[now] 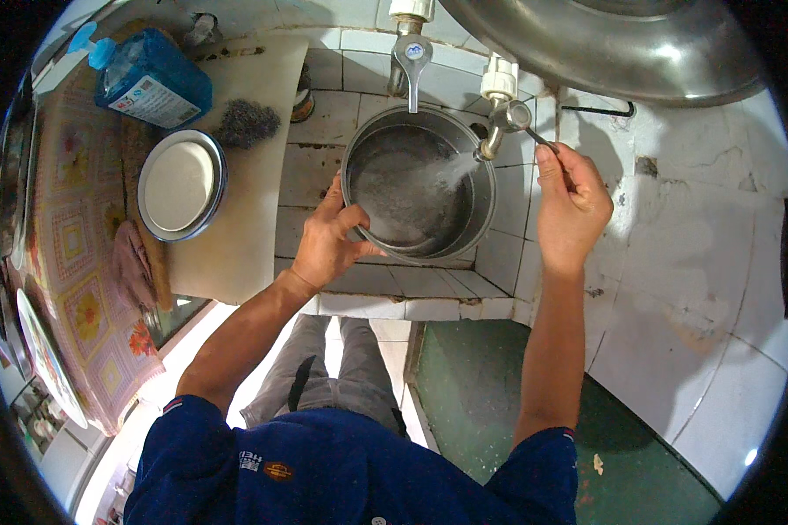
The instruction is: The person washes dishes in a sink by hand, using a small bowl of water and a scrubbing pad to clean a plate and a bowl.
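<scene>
My left hand [333, 231] grips the near left rim of a round metal pot [404, 197] in the tiled sink [315, 167]. Water [456, 169] sprays into the pot from the right-hand tap [497, 131], and the surface inside looks churned. At that tap, my right hand [572, 207] pinches the thin lever handle [542, 140] between thumb and fingers. A second tap [410, 62] stands over the pot's far rim, with no water seen coming from it. The pot's underside is hidden.
Left of the sink, a pale board [246, 216] carries a steel-wool scourer [248, 123], stacked bowls [182, 184] and a blue pump bottle [154, 82]. A brownish cloth [133, 262] lies by the board's left edge. A large metal basin [630, 59] overhangs at upper right, near the tiled wall [683, 216].
</scene>
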Available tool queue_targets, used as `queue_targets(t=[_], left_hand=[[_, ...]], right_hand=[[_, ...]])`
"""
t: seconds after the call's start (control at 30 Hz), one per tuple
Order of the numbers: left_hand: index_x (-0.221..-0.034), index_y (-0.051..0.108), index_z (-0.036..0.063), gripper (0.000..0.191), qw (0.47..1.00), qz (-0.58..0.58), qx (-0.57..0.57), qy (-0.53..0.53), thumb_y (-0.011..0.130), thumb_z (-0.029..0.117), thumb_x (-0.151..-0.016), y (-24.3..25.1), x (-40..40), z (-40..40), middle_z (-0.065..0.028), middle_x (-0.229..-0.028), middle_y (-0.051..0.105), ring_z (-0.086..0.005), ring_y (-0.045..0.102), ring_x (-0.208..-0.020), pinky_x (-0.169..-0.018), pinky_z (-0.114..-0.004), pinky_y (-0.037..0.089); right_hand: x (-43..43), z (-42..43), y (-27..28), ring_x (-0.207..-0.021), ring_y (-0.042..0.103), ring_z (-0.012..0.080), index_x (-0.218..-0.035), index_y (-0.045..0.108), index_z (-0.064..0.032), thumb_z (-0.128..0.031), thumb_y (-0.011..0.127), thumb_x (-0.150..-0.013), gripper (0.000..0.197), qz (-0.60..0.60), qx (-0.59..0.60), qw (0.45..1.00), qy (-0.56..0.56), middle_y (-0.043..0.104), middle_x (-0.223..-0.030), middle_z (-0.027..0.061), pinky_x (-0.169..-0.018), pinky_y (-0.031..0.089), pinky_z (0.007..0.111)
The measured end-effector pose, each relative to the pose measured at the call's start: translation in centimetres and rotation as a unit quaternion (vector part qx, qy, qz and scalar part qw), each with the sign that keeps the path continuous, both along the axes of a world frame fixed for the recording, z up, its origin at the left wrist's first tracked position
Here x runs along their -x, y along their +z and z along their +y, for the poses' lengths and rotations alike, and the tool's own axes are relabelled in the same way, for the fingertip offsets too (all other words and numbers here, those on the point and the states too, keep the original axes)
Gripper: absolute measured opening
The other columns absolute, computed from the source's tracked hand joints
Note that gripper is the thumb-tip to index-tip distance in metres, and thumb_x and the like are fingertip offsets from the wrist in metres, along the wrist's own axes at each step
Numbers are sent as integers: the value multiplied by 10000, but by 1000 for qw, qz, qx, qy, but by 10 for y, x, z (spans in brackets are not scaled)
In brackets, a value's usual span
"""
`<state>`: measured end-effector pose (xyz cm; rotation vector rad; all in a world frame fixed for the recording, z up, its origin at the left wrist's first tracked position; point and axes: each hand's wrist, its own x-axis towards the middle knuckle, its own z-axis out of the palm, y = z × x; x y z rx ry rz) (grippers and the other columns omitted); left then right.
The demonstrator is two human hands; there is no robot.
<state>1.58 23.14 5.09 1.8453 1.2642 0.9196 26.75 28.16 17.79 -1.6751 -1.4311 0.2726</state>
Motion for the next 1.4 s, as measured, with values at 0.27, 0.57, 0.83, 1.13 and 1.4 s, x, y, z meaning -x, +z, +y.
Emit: queue_targets(t=[0.27, 0.57, 0.83, 1.13, 1.4], left_hand=[[-753, 548, 61, 451, 1000, -5, -28, 0, 856, 228, -469, -6, -2, 0, -326, -1318, 373, -454, 459, -1158, -887, -403, 470], [-792, 573, 77, 468, 997, -37, 60, 21, 866, 294, -498, -7, -17, 6, -300, -1053, 542, -388, 607, -882, -694, -401, 508], [-823, 579, 64, 463, 992, -18, 122, -7, 863, 290, -535, 1, -34, 30, -195, -879, 587, -281, 603, -724, -645, -357, 479], [-1074, 555, 6, 548, 955, -135, 264, -3, 766, 366, -718, -49, -55, 110, -127, -942, 635, -190, 594, -859, -755, -301, 472], [-1278, 414, -54, 653, 874, -393, 280, 53, 718, 254, -788, -54, -56, 46, -180, -1153, 560, -209, 568, -989, -850, -289, 453]], right_hand=[[9, -9, -6, -603, 510, 74, -862, 661, 13, -81, 708, -786, 130, 21, 5, 1000, -6, 603, -693, 23, -545, 420, 217], [28, -53, -61, -899, 606, 254, -1045, 604, -3, -243, 720, -752, 396, 34, 59, 984, 166, 635, -932, 133, -837, 462, 372], [0, -57, -94, -645, 556, 289, -678, 580, -32, -476, 730, -623, 472, -278, 212, 887, 301, 558, -651, 117, -672, 470, 370], [-18, 56, -113, -568, 554, 297, -637, 574, -53, -537, 698, -686, 503, -203, 238, 914, 257, 557, -577, 91, -549, 444, 378], [-26, 41, -119, -602, 596, 252, -746, 596, -29, -390, 776, -678, 408, -86, 287, 940, 165, 621, -667, 63, -573, 465, 360]])
